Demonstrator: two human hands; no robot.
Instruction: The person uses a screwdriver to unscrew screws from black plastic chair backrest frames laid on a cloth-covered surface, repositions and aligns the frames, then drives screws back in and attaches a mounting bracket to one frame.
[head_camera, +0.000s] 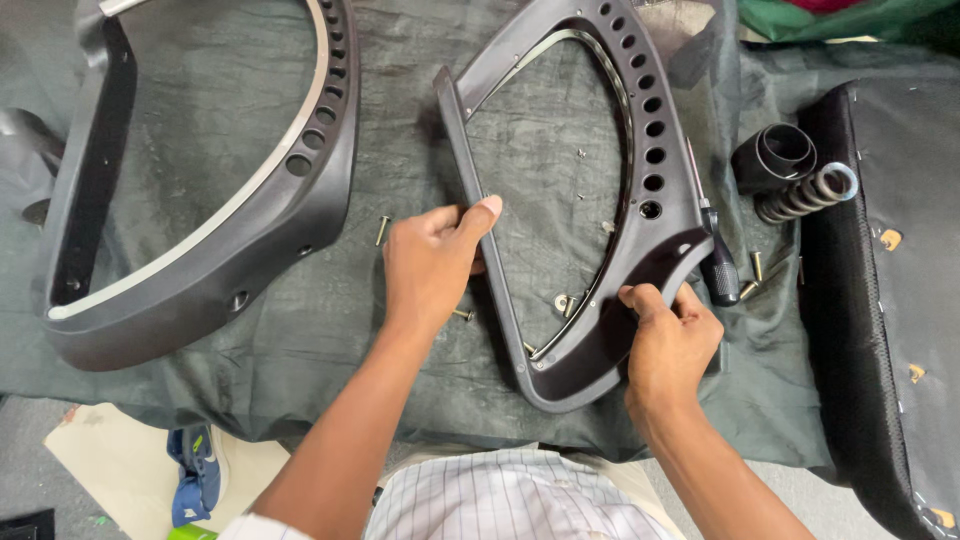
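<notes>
Dark armrest frame (600, 200) on grey cloth (400, 330), left hand (430, 265) grasping straight bar, right hand (670, 345) apparently pinching curved edge

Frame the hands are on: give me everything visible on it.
The frame is a dark grey, plastic-looking loop: one straight side, one curved side with a row of round holes, and a pale metal strip along the inner edge. It lies flat on dark cloth, whose surface shows through its opening. The left hand grips the straight side, thumb on top; the right hand holds the lower curved part. A screwdriver lies against its right edge. Small screws sit inside the opening.
</notes>
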